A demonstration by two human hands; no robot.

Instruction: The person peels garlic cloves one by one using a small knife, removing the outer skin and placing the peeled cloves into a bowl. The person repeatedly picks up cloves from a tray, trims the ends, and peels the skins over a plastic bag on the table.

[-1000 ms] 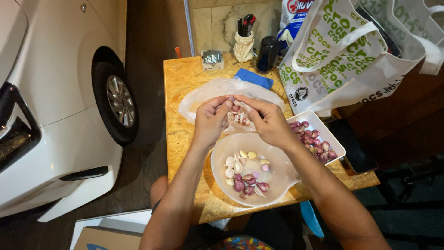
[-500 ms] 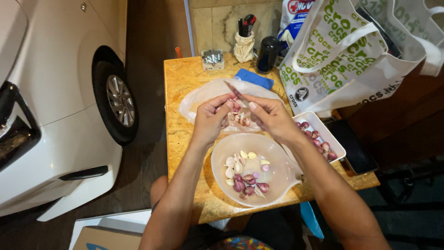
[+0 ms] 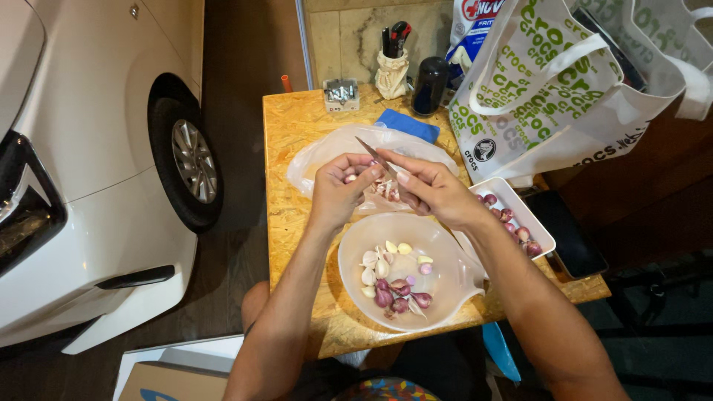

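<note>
A white car [image 3: 82, 171] stands well off the long edge of the wooden table [image 3: 297, 171] that lies on the left hand's side. At the table's far corner on the other side lean white tote bags [image 3: 549, 96] printed with green lettering and one round black badge; behind them shows a white packet [image 3: 469, 26] with a red and blue label. On the table's middle lies a clear plastic bag [image 3: 334, 152], and a blue cloth [image 3: 407, 125] lies just beyond it. Near the table's front edge sits a translucent bowl [image 3: 445, 293] holding peeled cloves and purple shallots; a white tray [image 3: 546, 238] of shallots is just beside it. Over the plastic bag, the right hand [image 3: 434, 189] grips a small knife [image 3: 373, 154], blade pointing away. The left hand [image 3: 338, 189] pinches a small shallot [image 3: 349, 178] between its fingertips, touching the right hand.
</note>
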